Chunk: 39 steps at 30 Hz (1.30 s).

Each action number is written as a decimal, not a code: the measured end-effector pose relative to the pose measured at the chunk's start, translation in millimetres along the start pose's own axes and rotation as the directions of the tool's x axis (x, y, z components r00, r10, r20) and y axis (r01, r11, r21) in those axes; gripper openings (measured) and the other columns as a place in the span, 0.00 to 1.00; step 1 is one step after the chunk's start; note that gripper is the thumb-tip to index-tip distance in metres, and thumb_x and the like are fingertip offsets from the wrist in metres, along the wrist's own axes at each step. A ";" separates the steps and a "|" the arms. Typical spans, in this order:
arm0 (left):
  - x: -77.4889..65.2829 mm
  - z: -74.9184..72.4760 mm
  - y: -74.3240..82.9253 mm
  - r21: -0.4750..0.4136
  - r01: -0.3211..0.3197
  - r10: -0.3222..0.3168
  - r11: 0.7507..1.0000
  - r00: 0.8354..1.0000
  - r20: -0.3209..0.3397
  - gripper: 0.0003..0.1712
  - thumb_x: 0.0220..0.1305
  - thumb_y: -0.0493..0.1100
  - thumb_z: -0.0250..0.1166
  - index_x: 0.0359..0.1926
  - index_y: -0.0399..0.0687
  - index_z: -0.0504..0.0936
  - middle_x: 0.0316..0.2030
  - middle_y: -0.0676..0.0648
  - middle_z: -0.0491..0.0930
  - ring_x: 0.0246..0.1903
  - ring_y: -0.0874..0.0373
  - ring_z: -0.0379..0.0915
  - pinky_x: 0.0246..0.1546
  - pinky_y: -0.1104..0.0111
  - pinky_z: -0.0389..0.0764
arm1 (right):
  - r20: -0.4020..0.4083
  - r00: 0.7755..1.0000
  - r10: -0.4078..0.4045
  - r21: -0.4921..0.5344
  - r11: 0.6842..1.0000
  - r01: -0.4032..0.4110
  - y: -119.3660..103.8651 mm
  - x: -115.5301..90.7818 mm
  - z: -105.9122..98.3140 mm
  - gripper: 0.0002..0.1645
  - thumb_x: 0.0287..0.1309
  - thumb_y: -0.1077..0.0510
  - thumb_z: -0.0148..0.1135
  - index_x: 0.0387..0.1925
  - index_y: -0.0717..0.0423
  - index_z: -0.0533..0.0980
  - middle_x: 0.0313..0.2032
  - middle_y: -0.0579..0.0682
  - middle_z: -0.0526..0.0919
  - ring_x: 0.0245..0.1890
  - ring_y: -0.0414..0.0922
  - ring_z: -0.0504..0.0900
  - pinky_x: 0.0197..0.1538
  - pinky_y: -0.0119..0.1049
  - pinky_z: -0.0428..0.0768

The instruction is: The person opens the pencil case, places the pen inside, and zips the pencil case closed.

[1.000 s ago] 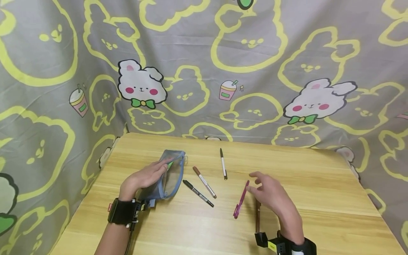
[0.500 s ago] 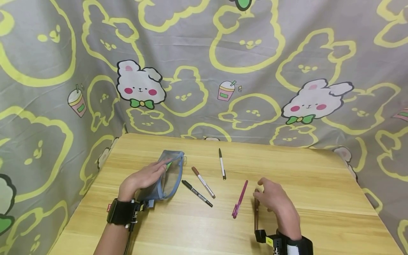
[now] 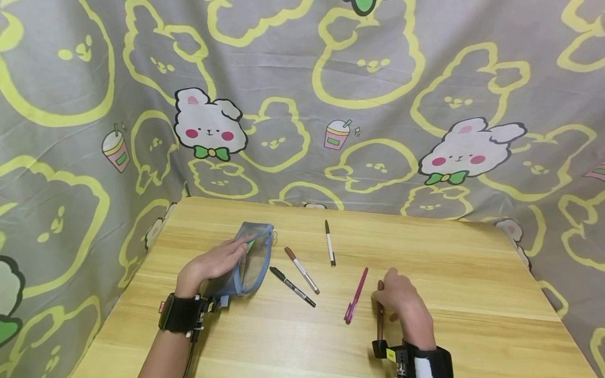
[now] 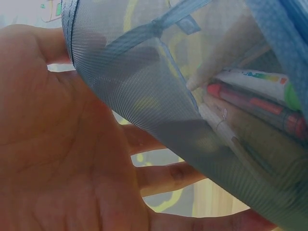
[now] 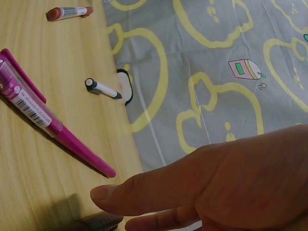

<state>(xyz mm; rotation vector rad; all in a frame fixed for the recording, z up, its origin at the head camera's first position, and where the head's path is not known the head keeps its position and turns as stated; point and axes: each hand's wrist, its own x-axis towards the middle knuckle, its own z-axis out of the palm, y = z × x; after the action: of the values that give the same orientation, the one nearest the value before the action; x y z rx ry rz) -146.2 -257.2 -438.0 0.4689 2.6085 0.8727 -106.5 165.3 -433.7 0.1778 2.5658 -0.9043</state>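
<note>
I have two bare hands in view over a pale wood-grain tabletop (image 3: pixel 321 336). On its left side sits a blue, see-through mesh pouch (image 3: pixel 254 269), its mouth facing right. The left hand (image 3: pixel 212 265) rests against it with fingers extended, not curled around it. The left wrist view shows me contents through the mesh, including a red-ended marker with a clear barrel (image 4: pixel 255 110) beside a white pen with a green end (image 4: pixel 257 85).

At right, the right hand (image 3: pixel 402 299) reaches over the upper end of a slim, dark brown, stick-shaped pen (image 3: pixel 380 321); I cannot tell whether thumb and fingers pinch it. Just left of that lies a magenta plastic pen with a clip (image 3: pixel 356 296). Between pouch and magenta pen lie a black double-ended marker (image 3: pixel 292 286), a white marker with a brown cap (image 3: pixel 302 270) and, farther back, a white pen with a black cap (image 3: pixel 330 243). Behind hangs grey cloth printed with yellow outlines and white rabbits (image 3: pixel 283 68).
</note>
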 end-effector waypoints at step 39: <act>0.1 1.2 -0.7 -0.010 0.036 -0.036 0.999 0.999 0.005 0.32 0.85 0.52 0.33 0.82 0.48 0.52 0.79 0.32 0.46 0.75 0.27 0.42 0.70 0.30 0.46 | -0.029 0.990 -0.141 0.001 0.990 0.141 7.2 8.1 -6.9 0.18 0.66 0.67 0.53 0.53 0.71 0.62 0.33 0.62 0.77 0.26 0.49 0.78 0.29 0.42 0.81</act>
<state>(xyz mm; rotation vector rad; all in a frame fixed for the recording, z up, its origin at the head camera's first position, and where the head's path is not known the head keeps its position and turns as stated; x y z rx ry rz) -145.9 -257.2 -439.3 0.4200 2.5988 0.8718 -114.3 175.2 -436.4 0.0099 2.6304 -0.9630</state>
